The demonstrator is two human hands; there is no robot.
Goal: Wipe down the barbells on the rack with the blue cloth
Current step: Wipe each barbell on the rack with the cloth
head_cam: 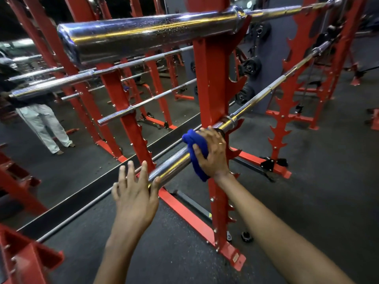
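Note:
A chrome barbell [174, 160] lies low on the red rack [213, 83], its sleeve end pointing toward me. My right hand [212, 154] grips the blue cloth [194, 148], wrapped over the sleeve just in front of the rack post. My left hand [135, 191] hovers at the sleeve's near end with fingers spread and straight, the thumb touching the end of the bar. A second, thicker chrome barbell sleeve [143, 37] rests higher on the rack, speckled with droplets.
A wall mirror [61, 111] at left reflects the rack, bars and a standing person. A matching red post [291, 95] stands at right. Black weight plates [249, 67] hang behind the rack. Dark rubber floor [307, 191] surrounds the rack base.

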